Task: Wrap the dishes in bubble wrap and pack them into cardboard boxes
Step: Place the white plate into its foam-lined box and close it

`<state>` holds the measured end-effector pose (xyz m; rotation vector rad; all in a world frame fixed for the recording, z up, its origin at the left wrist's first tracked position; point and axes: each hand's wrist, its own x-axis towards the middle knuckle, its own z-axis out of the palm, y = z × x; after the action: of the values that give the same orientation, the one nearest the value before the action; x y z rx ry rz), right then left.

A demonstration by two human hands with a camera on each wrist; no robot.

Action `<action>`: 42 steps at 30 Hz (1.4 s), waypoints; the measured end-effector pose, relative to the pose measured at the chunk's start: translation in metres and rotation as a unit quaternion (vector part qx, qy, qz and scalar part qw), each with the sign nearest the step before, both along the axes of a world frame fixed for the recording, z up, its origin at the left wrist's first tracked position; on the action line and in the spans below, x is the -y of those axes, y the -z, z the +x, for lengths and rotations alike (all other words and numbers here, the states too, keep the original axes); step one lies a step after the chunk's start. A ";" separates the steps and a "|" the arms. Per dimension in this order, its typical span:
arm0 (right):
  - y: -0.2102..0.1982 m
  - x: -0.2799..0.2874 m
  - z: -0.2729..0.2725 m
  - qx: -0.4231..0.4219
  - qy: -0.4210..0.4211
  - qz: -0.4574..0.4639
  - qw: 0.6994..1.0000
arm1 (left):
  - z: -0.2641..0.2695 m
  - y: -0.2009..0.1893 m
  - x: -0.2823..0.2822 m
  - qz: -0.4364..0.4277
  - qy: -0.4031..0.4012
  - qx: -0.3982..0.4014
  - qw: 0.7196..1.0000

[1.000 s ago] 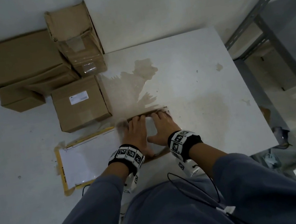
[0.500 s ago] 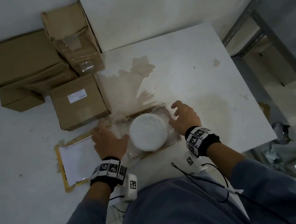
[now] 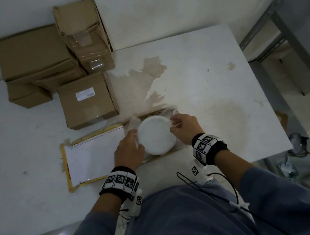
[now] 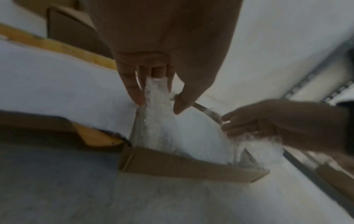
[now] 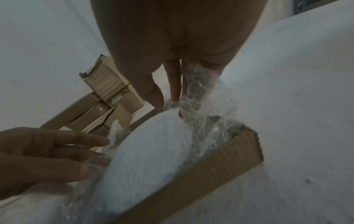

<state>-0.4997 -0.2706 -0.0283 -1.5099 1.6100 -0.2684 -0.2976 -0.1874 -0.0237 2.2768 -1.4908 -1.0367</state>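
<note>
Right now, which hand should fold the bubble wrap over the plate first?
Probably the right hand. Its fingers already pinch a raised bunch of bubble wrap at the white plate's rim. The left hand also grips wrap, but lower at the side.

From my right wrist view: my right hand fills top centre, fingers pointing down, pinching a bunched fold of clear bubble wrap. Below it, a round white dish lies tilted across frame centre inside a shallow brown cardboard box, wrap crumpled between dish and box wall. My left hand comes in at lower left, fingers extended against the wrap at the dish edge. Stacked brown cardboard boxes sit left of centre. White table surface on the right.
</note>
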 end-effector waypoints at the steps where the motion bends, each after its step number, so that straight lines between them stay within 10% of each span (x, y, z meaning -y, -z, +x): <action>1: -0.001 -0.001 0.000 -0.003 -0.009 0.001 1.000 | -0.001 0.001 -0.001 0.003 0.014 0.015 1.000; 17: -0.013 0.005 -0.003 -0.159 -0.256 -0.001 0.953 | 0.025 0.013 0.011 0.029 0.322 0.296 0.899; 26: 0.000 0.006 0.006 -0.352 -0.401 -0.171 0.828 | 0.020 0.031 0.013 -0.002 0.322 0.321 0.891; 33: 0.011 0.007 0.015 -0.280 -0.398 -0.158 0.859 | 0.017 0.028 0.023 -0.041 0.243 0.188 0.951; 42: 0.020 0.008 0.017 -0.251 -0.400 -0.123 0.873 | 0.024 0.044 0.021 -0.062 0.271 0.222 0.935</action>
<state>-0.4823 -0.2789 -0.0484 -2.4493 1.1819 0.4355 -0.2734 -0.2084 -0.0676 2.1458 -2.3840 -0.5129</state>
